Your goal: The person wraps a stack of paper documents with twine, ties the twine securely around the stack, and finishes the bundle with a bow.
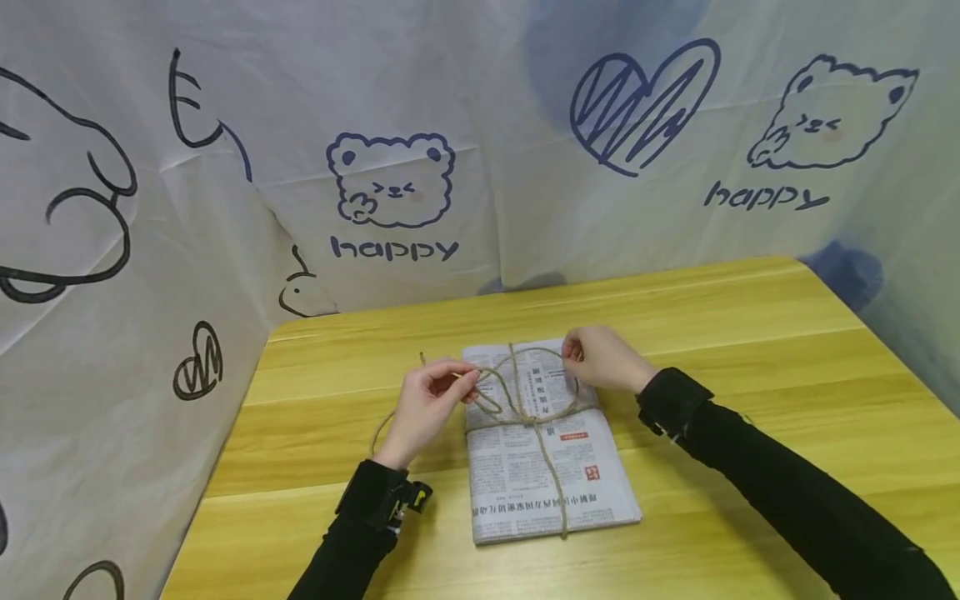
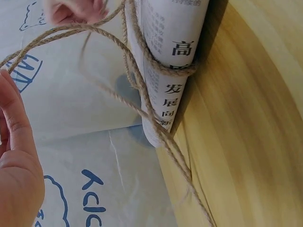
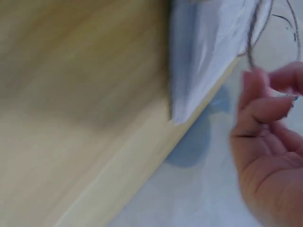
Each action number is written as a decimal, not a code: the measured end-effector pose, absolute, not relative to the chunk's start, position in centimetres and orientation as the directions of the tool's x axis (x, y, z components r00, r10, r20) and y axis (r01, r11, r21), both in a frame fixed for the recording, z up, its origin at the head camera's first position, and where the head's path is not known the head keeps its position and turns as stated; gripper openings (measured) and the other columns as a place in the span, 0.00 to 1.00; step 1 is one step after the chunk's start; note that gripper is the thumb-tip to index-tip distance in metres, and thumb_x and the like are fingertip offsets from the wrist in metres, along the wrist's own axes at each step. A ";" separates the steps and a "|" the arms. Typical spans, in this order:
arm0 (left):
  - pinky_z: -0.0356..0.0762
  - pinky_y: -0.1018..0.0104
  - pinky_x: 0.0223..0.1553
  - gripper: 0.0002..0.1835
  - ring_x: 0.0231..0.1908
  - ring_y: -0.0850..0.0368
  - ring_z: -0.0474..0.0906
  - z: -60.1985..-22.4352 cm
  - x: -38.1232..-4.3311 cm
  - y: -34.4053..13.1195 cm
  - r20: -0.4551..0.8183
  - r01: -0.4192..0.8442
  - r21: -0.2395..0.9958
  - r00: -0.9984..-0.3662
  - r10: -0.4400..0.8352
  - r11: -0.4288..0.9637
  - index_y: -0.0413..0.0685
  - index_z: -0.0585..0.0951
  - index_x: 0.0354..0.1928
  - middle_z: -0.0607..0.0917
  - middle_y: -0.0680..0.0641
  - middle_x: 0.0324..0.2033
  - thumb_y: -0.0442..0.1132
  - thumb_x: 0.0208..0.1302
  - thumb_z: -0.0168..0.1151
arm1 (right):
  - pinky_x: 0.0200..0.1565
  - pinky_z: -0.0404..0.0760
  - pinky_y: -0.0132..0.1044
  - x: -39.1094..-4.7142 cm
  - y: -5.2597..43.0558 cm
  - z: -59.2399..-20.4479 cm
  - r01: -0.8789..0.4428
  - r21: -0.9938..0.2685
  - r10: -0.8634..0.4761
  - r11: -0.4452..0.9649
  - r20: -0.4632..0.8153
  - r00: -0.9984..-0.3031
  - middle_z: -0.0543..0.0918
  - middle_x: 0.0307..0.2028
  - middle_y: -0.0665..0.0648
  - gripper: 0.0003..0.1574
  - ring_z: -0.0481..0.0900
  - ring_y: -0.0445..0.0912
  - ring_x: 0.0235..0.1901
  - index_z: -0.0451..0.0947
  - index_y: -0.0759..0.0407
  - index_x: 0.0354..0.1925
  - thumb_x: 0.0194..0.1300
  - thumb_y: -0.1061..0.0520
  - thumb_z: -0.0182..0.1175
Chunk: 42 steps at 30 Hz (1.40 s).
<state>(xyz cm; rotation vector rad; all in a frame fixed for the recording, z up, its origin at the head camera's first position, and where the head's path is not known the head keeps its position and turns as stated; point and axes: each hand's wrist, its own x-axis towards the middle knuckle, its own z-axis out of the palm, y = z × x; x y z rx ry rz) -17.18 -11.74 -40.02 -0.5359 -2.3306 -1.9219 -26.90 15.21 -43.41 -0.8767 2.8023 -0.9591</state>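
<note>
A folded stack of newspapers lies on the table, bound crosswise with jute twine that meets in a knot near its middle. Above the upper left of the stack, my left hand pinches a doubled strand of the twine between thumb and forefinger. My right hand, at the upper right corner, pinches another strand, which curves in a wide loop back towards the knot. In the left wrist view, two strands of twine cross in front of the newspapers' printed side. The right wrist view shows the right hand's fingertips at the twine.
A loose tail of twine trails on the yellow wooden table left of the stack. Behind and beside the table hangs a pale cloth with drawn bears and hearts. Black bands circle both wrists.
</note>
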 end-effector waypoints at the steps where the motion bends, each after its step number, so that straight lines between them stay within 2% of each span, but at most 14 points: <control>1: 0.81 0.51 0.38 0.09 0.33 0.31 0.78 -40.0 -17.2 -11.7 0.275 0.311 0.938 -0.937 0.217 0.154 0.27 0.80 0.43 0.82 0.36 0.34 0.28 0.65 0.57 | 0.29 0.74 0.38 -26.9 14.7 -43.3 -0.525 -0.586 -0.544 0.617 0.163 -0.823 0.78 0.25 0.53 0.03 0.73 0.44 0.24 0.78 0.62 0.33 0.60 0.62 0.60; 5: 0.80 0.50 0.39 0.09 0.34 0.31 0.78 -39.7 -17.2 -11.3 0.261 0.297 0.942 -0.941 0.215 0.155 0.30 0.81 0.43 0.82 0.36 0.34 0.29 0.65 0.58 | 0.32 0.77 0.39 -26.8 12.6 -42.9 -0.610 -0.610 -0.606 0.505 0.252 -0.754 0.80 0.29 0.52 0.05 0.76 0.43 0.29 0.80 0.61 0.38 0.64 0.61 0.59; 8: 0.79 0.49 0.40 0.09 0.35 0.35 0.79 -39.6 -17.2 -11.0 0.248 0.287 0.943 -0.943 0.220 0.166 0.31 0.81 0.44 0.82 0.37 0.35 0.30 0.65 0.58 | 0.33 0.78 0.38 -26.7 11.4 -43.0 -0.637 -0.619 -0.657 0.459 0.245 -0.713 0.82 0.30 0.52 0.06 0.78 0.43 0.30 0.81 0.59 0.39 0.65 0.60 0.59; 12: 0.80 0.51 0.40 0.10 0.35 0.41 0.80 -39.4 -17.3 -10.8 0.250 0.296 0.935 -0.941 0.228 0.194 0.33 0.81 0.45 0.82 0.39 0.36 0.32 0.66 0.57 | 0.33 0.78 0.37 -26.6 11.0 -43.3 -0.631 -0.634 -0.689 0.447 0.206 -0.695 0.83 0.33 0.53 0.07 0.79 0.43 0.31 0.82 0.58 0.40 0.65 0.62 0.59; 15: 0.80 0.51 0.40 0.10 0.34 0.44 0.80 -39.2 -17.3 -10.8 0.265 0.312 0.927 -0.938 0.223 0.208 0.33 0.81 0.46 0.82 0.40 0.36 0.32 0.67 0.57 | 0.34 0.78 0.37 -26.6 11.2 -43.8 -0.627 -0.635 -0.684 0.452 0.204 -0.700 0.83 0.35 0.52 0.09 0.79 0.42 0.32 0.82 0.57 0.42 0.65 0.62 0.58; 21: 0.79 0.47 0.40 0.09 0.34 0.42 0.80 -39.0 -17.4 -10.9 0.289 0.332 0.919 -0.934 0.211 0.213 0.33 0.81 0.45 0.83 0.38 0.36 0.31 0.66 0.57 | 0.34 0.78 0.36 -26.8 11.8 -44.6 -0.621 -0.640 -0.678 0.453 0.204 -0.706 0.84 0.38 0.53 0.10 0.78 0.40 0.32 0.82 0.54 0.44 0.67 0.59 0.57; 28: 0.80 0.52 0.39 0.10 0.34 0.42 0.80 -38.6 -17.6 -10.6 0.294 0.347 0.904 -0.929 0.226 0.249 0.32 0.80 0.46 0.82 0.36 0.35 0.31 0.67 0.56 | 0.33 0.77 0.38 -26.7 12.4 -44.9 -0.614 -0.651 -0.683 0.446 0.196 -0.704 0.84 0.38 0.55 0.10 0.77 0.41 0.31 0.82 0.57 0.44 0.67 0.60 0.56; 35: 0.81 0.53 0.38 0.11 0.33 0.41 0.80 -38.1 -17.9 -10.4 0.305 0.355 0.895 -0.929 0.208 0.271 0.29 0.80 0.46 0.83 0.35 0.35 0.29 0.66 0.56 | 0.30 0.76 0.39 -26.0 12.9 -44.5 -0.539 -0.723 -0.609 0.433 0.206 -0.766 0.83 0.41 0.60 0.12 0.77 0.44 0.31 0.80 0.59 0.46 0.67 0.63 0.54; 42: 0.82 0.59 0.37 0.11 0.32 0.46 0.81 -38.3 -18.7 -10.5 0.309 0.362 0.886 -0.927 0.213 0.290 0.33 0.81 0.46 0.84 0.40 0.36 0.32 0.66 0.57 | 0.37 0.79 0.42 -25.5 12.3 -43.1 -0.525 -0.786 -0.581 0.326 0.271 -0.767 0.83 0.43 0.59 0.11 0.80 0.49 0.35 0.80 0.58 0.46 0.68 0.61 0.54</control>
